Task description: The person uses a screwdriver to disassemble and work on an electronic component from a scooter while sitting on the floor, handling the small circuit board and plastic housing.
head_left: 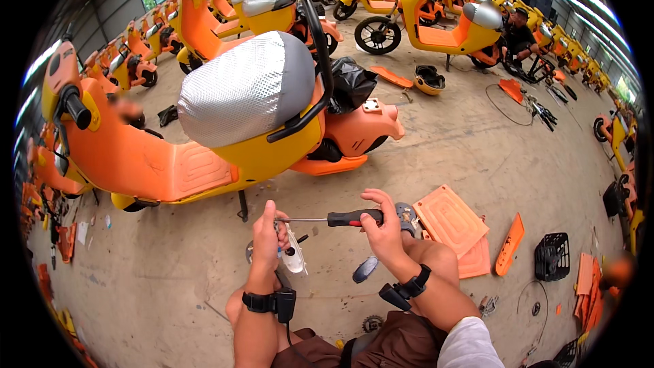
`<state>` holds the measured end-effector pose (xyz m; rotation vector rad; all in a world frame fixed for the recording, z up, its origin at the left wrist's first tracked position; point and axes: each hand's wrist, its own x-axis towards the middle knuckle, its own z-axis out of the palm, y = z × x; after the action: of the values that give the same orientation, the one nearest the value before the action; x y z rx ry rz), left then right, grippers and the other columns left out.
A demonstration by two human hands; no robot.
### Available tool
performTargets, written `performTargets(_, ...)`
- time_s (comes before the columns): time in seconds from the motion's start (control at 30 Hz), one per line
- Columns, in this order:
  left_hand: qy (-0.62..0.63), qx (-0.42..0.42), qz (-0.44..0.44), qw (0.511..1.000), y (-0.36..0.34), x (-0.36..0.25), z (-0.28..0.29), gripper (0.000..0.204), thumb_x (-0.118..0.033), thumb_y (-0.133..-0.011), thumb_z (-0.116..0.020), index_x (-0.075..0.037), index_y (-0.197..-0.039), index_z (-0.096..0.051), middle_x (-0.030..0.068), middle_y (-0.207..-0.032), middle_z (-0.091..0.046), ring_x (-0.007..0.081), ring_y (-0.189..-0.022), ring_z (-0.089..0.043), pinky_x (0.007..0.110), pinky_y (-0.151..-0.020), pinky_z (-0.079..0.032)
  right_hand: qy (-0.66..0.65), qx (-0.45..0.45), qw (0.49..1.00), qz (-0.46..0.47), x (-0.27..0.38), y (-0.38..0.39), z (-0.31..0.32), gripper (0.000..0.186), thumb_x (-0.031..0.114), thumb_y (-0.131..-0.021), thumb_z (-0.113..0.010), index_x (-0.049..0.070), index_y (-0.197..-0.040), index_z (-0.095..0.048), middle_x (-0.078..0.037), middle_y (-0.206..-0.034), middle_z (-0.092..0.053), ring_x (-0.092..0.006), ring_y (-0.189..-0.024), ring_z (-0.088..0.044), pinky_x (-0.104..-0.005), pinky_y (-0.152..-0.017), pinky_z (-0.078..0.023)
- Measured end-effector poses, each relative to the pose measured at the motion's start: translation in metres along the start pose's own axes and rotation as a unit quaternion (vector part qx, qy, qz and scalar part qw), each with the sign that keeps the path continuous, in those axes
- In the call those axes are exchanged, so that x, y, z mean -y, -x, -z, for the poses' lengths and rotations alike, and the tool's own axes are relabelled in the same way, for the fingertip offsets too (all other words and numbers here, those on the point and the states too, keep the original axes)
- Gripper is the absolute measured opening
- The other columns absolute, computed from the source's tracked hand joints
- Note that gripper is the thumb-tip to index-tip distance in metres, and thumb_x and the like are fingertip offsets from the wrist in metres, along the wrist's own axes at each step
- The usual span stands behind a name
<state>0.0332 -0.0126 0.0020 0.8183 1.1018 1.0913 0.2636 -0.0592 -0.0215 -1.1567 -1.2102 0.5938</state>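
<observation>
My right hand (385, 228) is wrapped round the black and red handle of a screwdriver (344, 219), held level in front of me. The screwdriver's thin metal shaft points left and its tip reaches the fingers of my left hand (266, 235). Those fingers are closed, and what sits in them at the tip is too small and covered to name. Just below and beside the left hand is a white plastic part (294, 255) with a black piece on it; whether the hand touches it cannot be told. Black straps are round both wrists.
A yellow and orange scooter (204, 157) with a silver seat cover stands ahead. Orange panels (446, 215), a black basket (552, 257) and a helmet (429, 80) lie on the floor to the right. Another person (519, 34) crouches at the far right among more scooters.
</observation>
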Motion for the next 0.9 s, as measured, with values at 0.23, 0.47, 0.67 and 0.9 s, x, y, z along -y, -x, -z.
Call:
performTargets(0.23, -0.006, -0.008, 0.000, 1.000, -0.003, -0.002, -0.003, 0.054, -0.053, -0.098, -0.046, -0.002, -0.082, -0.053, -0.0018, -0.050, -0.036, 0.0072, -0.039, -0.032, 0.023, -0.038, -0.027, -0.118, 0.038, 0.976, -0.177, 0.013, -0.001, 0.003, 0.030, 0.005, -0.091, -0.055, 0.003, -0.121, -0.054, -0.004, -0.110, -0.060, -0.0059, -0.068, -0.053, -0.0216, -0.058, -0.048)
performTargets(0.47, -0.006, -0.009, -0.001, 1.000, -0.005, 0.001, -0.007, 0.052, -0.052, -0.098, -0.046, -0.003, -0.082, -0.052, -0.0021, -0.050, -0.035, 0.0073, -0.040, -0.031, 0.023, -0.037, -0.026, 0.021, 0.018, 1.000, 0.012, -0.014, 0.000, 0.007, 0.034, 0.007, -0.089, -0.059, 0.004, -0.123, -0.054, -0.003, -0.106, -0.060, -0.0059, -0.070, -0.054, -0.0217, -0.058, -0.047)
performTargets(0.67, -0.025, -0.034, -0.018, 0.999, -0.003, 0.001, -0.008, 0.052, -0.053, -0.098, -0.045, -0.004, -0.080, -0.051, -0.0024, -0.050, -0.034, 0.0072, -0.039, -0.030, 0.024, -0.037, -0.025, -0.147, 0.010, 0.973, -0.179, 0.008, 0.003, 0.000, 0.025, 0.019, -0.099, -0.053, 0.004, -0.117, -0.057, -0.005, -0.100, -0.063, -0.0081, -0.067, -0.054, -0.0230, -0.055, -0.044)
performTargets(0.9, -0.022, -0.017, -0.019, 0.999, -0.008, 0.003, -0.018, 0.051, -0.051, -0.098, -0.047, -0.004, -0.078, -0.051, -0.0018, -0.049, -0.035, 0.0069, -0.038, -0.031, 0.023, -0.037, -0.025, -0.079, -0.012, 0.996, -0.049, -0.014, -0.001, 0.004, 0.027, 0.014, -0.097, -0.054, 0.004, -0.121, -0.055, -0.004, -0.110, -0.058, -0.0062, -0.068, -0.053, -0.0219, -0.051, -0.044)
